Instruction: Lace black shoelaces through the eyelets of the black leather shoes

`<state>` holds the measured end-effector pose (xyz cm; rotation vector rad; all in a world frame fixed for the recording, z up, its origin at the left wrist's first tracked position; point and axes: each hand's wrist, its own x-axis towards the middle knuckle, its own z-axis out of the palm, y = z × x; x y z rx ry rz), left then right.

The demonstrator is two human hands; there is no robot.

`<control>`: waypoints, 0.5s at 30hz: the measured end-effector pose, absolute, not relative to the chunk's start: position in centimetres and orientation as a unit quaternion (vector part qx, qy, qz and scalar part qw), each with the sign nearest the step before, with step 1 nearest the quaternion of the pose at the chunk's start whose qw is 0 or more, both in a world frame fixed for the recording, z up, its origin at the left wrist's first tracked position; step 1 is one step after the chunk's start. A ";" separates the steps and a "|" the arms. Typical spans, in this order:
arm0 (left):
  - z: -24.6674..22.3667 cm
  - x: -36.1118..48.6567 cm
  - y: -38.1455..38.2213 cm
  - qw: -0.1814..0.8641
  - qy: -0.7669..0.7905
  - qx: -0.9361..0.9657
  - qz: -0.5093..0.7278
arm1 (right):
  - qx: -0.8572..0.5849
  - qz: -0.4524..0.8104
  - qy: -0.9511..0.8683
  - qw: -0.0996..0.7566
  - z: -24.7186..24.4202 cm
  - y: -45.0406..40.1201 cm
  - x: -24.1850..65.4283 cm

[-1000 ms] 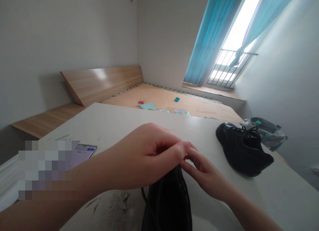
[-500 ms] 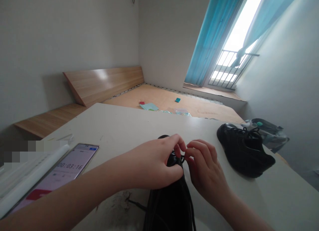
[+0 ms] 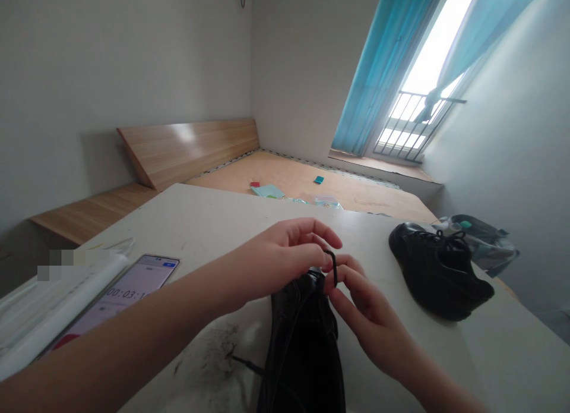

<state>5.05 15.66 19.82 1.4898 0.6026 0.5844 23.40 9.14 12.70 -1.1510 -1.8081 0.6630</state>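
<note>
A black lace-up shoe [image 3: 307, 353] lies on the white table in front of me, its opening towards me. My left hand [image 3: 294, 252] reaches over its toe end and pinches the black shoelace [image 3: 335, 269] between thumb and fingers. A short bend of the lace stands up from that pinch. From the right, my right hand [image 3: 365, 309] has curled fingers on the lower part of this bend, beside the shoe's eyelets. The toe is mostly hidden behind my left hand. Another lace end [image 3: 244, 362] trails on the table to the left of the shoe.
A second black shoe [image 3: 436, 276], its lace tied, stands at the right. On the left a phone [image 3: 133, 288] showing a timer lies beside a white plastic-wrapped roll [image 3: 71, 312]. Beyond the table [image 3: 214, 214] is a bed board [image 3: 294, 169] with small packets.
My left hand has risen off the shoe, pulling the lace up into a visible bend. My right hand has turned, its fingers now lower along the lace. More of the shoe's opening shows.
</note>
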 end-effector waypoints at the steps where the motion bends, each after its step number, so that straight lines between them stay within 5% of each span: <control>1: 20.0 4.9 15.8 0.656 0.274 0.645 0.279 | -0.456 0.319 -0.701 0.446 12.8 9.1 23.4; 6: 20.4 4.2 16.4 0.673 0.289 0.566 0.379 | -0.435 0.468 -0.554 0.534 13.4 9.3 24.3; 15: 22.1 4.2 16.2 0.676 0.225 0.522 0.469 | -0.467 0.521 -0.352 0.623 14.1 10.3 25.7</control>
